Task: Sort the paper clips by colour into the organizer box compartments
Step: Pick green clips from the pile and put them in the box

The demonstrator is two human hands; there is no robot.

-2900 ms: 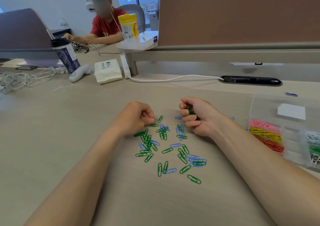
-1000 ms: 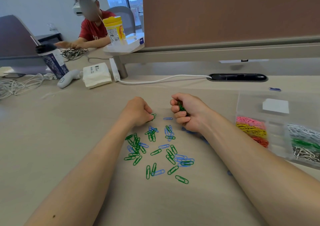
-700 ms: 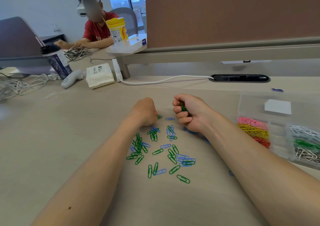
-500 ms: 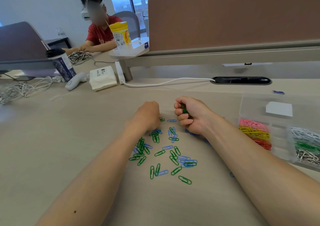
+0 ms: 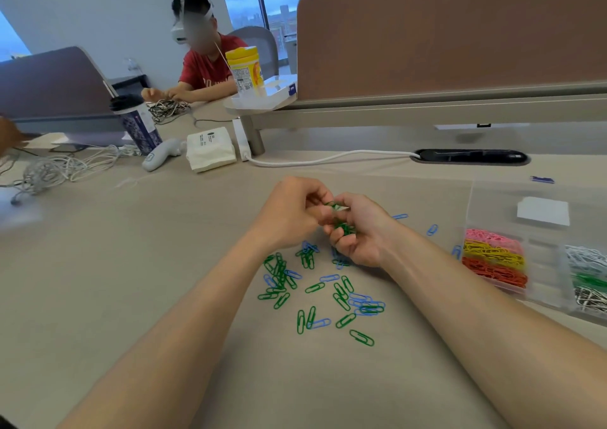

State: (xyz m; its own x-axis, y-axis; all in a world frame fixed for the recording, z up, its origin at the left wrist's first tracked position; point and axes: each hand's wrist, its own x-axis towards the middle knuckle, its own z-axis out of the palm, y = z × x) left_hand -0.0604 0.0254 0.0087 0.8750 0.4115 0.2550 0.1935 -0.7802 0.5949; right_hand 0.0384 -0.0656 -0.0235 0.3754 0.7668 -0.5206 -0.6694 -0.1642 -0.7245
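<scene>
Green and blue paper clips (image 5: 315, 287) lie scattered on the beige desk in front of me. My right hand (image 5: 359, 231) is raised above them, its fingers curled round a bunch of green clips (image 5: 343, 226). My left hand (image 5: 292, 213) meets it from the left and pinches a green clip (image 5: 333, 204) at the top of that bunch. At the right stands the clear organizer box (image 5: 545, 257), with pink, yellow and orange clips in its left compartments and white, green and black-and-white clips further right.
A few blue clips (image 5: 432, 229) lie between my right arm and the box. A white cable (image 5: 328, 160) crosses the desk behind my hands. A tissue pack (image 5: 210, 149), a tumbler (image 5: 138, 124) and tangled cords (image 5: 59, 170) sit far left. Another person works at the back.
My left hand lifted off the pile and came to my right hand with a green clip. My right hand opened slightly, palm turned up, still holding the green bunch.
</scene>
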